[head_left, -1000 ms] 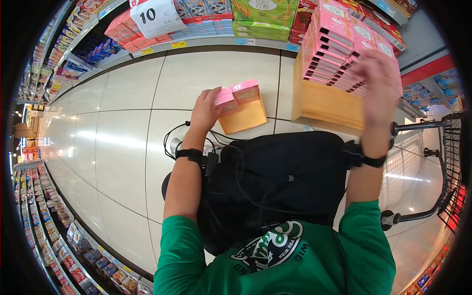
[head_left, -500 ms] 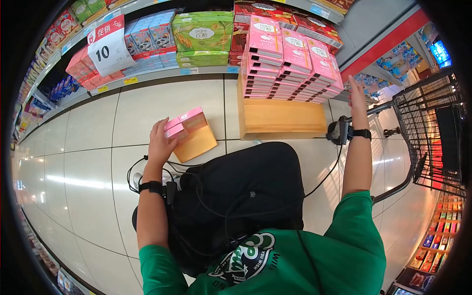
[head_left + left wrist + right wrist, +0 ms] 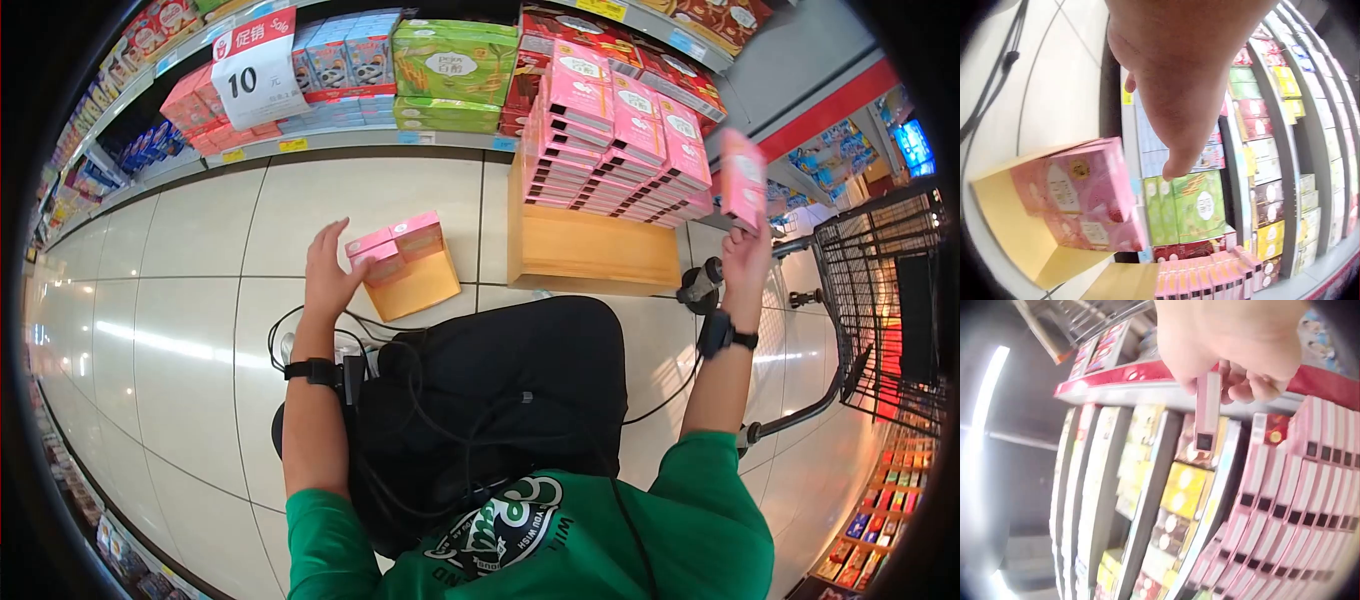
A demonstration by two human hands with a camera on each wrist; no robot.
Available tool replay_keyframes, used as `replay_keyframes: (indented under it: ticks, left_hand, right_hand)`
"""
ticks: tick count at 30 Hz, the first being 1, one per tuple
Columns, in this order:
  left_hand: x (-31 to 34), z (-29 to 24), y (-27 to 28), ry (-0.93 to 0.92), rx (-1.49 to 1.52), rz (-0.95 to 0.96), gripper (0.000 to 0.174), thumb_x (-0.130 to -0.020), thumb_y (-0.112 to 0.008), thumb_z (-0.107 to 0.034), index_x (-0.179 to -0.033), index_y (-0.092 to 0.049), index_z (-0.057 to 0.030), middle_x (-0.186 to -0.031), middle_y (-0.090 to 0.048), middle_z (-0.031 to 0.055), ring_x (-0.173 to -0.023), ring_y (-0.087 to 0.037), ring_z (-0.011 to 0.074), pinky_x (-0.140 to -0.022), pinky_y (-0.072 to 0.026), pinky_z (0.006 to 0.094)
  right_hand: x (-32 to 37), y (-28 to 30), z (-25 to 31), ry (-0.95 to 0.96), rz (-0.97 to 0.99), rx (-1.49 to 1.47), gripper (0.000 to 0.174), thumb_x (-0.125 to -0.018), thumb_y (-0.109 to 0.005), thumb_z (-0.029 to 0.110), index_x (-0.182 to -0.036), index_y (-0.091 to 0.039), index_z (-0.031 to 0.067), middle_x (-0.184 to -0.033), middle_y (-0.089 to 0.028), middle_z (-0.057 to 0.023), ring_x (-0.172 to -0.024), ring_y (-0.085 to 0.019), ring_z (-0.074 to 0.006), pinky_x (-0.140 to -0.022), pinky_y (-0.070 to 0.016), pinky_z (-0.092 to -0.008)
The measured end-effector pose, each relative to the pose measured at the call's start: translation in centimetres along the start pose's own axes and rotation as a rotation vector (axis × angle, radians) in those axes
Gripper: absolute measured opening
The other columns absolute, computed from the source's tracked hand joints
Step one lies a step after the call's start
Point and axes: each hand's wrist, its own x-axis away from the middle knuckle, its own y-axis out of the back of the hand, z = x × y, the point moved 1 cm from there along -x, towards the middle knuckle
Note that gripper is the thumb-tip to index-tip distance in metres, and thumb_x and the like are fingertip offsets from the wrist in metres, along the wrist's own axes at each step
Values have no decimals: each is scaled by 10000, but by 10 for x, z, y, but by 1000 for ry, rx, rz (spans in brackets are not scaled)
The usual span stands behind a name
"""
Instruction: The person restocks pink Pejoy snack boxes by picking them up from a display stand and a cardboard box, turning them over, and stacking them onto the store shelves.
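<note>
My right hand (image 3: 748,258) grips one slim pink snack box (image 3: 743,180) by its lower end and holds it up, right of the stack. In the right wrist view, the thumb and curled fingers pinch this box (image 3: 1208,412). My left hand (image 3: 328,275) has its fingers spread beside the small yellow carton (image 3: 425,290), the thumb close to the pink boxes (image 3: 395,240) standing at its far side. From the left wrist, those boxes (image 3: 1069,194) show strawberry prints. Neat rows of pink boxes (image 3: 615,130) are piled on a larger yellow carton (image 3: 595,245).
Store shelves with green boxes (image 3: 455,65) and a price sign (image 3: 255,75) run along the back. A shopping cart (image 3: 880,290) stands at the right. A black cable (image 3: 655,405) hangs near my right wrist. Tiled floor (image 3: 190,330) extends left.
My right hand was empty over the stack, then moved right; now it holds a pink box. My left hand has stayed by the small carton, its fingers lifting off the boxes.
</note>
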Motion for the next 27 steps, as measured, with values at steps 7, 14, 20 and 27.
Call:
replay_keyframes:
  ticks: [7, 14, 20, 27]
  left_hand:
    - [-12, -30, 48, 200, 363, -98, 535, -850, -692, -262, -1311, -498, -72, -1223, -599, 130, -1147, -549, 250, -992, -407, 415]
    - [-7, -49, 51, 37, 820, 63, 490, -901, -514, -232, -1349, -444, -46, -1210, -595, 112, -1162, -525, 203, -990, -385, 340]
    - [-3, -57, 29, 12, 482, 27, 549, -774, -697, -153, -1288, -521, -73, -1142, -626, 122, -1092, -564, 272, -941, -455, 398]
    - [-20, -49, -10, 48, 393, 117, 443, -775, -710, -126, -1197, -587, -78, -1007, -666, 90, -1019, -596, 283, -894, -467, 372]
  right_hand:
    - [109, -137, -34, 412, 313, 391, 250, -838, -703, 144, -1035, -587, 46, -858, -609, -17, -684, -531, -108, -617, -432, -263]
    - [104, -243, -169, 171, 1187, 1230, 405, -765, -780, 223, -1049, -639, -29, -931, -683, -113, -842, -634, -194, -788, -501, -330]
    - [98, -231, -269, 47, 1161, 1177, 506, -759, -780, 249, -1122, -598, -53, -932, -682, -155, -843, -646, -233, -792, -505, -351]
    - [80, -219, -297, 36, 1071, 1163, 471, -754, -776, 229, -1125, -614, -12, -933, -699, -137, -819, -672, -218, -762, -528, -326]
